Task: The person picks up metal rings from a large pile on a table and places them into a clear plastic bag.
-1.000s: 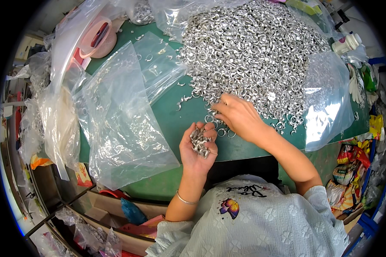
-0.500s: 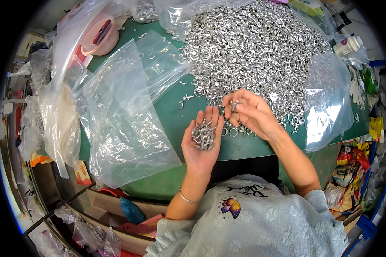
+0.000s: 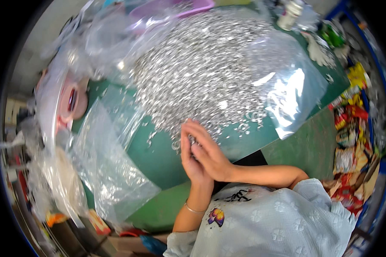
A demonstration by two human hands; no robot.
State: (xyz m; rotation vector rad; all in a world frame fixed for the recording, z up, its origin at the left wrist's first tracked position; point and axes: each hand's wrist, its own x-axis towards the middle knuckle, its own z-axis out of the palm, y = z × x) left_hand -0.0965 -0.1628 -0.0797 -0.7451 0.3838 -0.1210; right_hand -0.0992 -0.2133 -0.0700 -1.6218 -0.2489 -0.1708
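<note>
In front of my body, my left hand [image 3: 190, 162] and my right hand [image 3: 214, 159] are cupped together, palm against palm, fingers pointing away from me. A sliver of grey metal shows in the gap between them; the rest of the small curved metal pieces is hidden by the fingers. A thin bangle circles my left wrist. Just beyond my fingertips spreads a large heap of small silver ring-like metal pieces [image 3: 197, 73], blurred in this view. A few loose pieces lie at its near edge.
The heap lies on a green table [image 3: 154, 150]. Clear plastic bags flank it, a flat one [image 3: 111, 167] at left and a shiny one [image 3: 295, 98] at right. A pink basket [image 3: 79, 103], a purple tray [image 3: 197, 6] and a white bottle [image 3: 289, 16] stand around the edges.
My right hand has come down from the heap's edge and closed over my left palm, covering the pieces there. The view has turned, shifting the heap leftward.
</note>
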